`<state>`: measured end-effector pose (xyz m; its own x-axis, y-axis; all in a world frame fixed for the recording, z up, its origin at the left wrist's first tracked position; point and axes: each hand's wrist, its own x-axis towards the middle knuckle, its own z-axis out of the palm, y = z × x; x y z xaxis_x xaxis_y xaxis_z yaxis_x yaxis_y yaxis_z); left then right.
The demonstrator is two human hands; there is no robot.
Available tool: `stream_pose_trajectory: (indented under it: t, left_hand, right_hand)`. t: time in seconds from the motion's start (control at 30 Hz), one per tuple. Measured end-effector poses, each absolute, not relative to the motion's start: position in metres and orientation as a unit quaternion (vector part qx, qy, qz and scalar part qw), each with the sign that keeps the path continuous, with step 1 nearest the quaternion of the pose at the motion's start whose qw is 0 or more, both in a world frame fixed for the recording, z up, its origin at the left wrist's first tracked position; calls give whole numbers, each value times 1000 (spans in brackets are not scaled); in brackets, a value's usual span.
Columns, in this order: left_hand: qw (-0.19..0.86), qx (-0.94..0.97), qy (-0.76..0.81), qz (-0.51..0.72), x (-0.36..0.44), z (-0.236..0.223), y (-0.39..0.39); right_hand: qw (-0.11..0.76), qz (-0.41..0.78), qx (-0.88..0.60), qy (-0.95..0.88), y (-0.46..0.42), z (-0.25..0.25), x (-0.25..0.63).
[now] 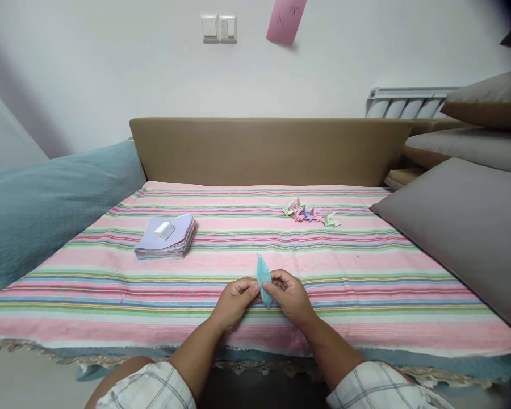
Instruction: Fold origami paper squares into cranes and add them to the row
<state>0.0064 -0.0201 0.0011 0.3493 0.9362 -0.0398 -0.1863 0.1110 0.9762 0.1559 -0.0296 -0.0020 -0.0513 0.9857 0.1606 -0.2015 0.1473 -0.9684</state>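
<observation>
Both my hands meet over the near middle of a striped bedsheet (357, 272). Between them stands a narrow, pointed piece of folded light-blue paper (263, 276), upright with its tip away from me. My left hand (234, 302) pinches its left side with closed fingers. My right hand (290, 295) pinches its right side in the same way. A stack of square pastel papers (176, 241) lies to the far left, with a small white object (164, 230) resting on top. A cluster of several folded paper figures (310, 213) in pink, green and purple lies at the far right of centre.
A teal blanket (46, 210) is heaped along the left edge. Grey cushions (464, 227) lean at the right. A tan headboard (264, 150) closes the far side, under a wall with switches (219, 28) and a pink note (286, 20).
</observation>
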Motion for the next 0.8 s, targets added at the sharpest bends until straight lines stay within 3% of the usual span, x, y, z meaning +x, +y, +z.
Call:
stream_pose_trajectory:
  t: [0.37, 0.8]
  left_hand:
    - [747, 333, 337, 467, 11, 2, -25]
    - [658, 400, 346, 536, 15, 1, -26]
  right_hand:
    - [565, 581, -347, -473, -30, -11, 153]
    - [598, 606, -312, -423, -28, -17, 148]
